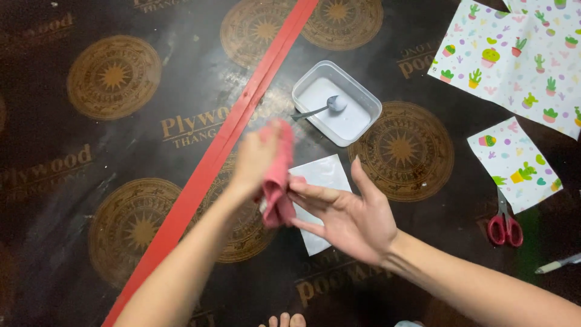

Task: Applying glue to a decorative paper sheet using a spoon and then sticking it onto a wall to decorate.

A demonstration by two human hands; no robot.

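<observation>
My left hand (257,158) grips a pink cloth (277,181) that hangs down against the fingers of my right hand (345,212). The right hand is held flat with its fingers spread and its palm turned up, the fingertips touching the cloth. Under both hands a white sheet of paper (324,175) lies on the dark plywood floor. Just beyond it stands a clear plastic tub (302,88) of white paste with a metal spoon (324,107) in it.
A red strip (242,112) runs diagonally across the floor at the left. Two cactus-print paper pieces lie at the right, a large one (520,54) and a small one (514,162). Red-handled scissors (504,224) and a pen (557,264) lie near them. My toes (284,320) show at the bottom edge.
</observation>
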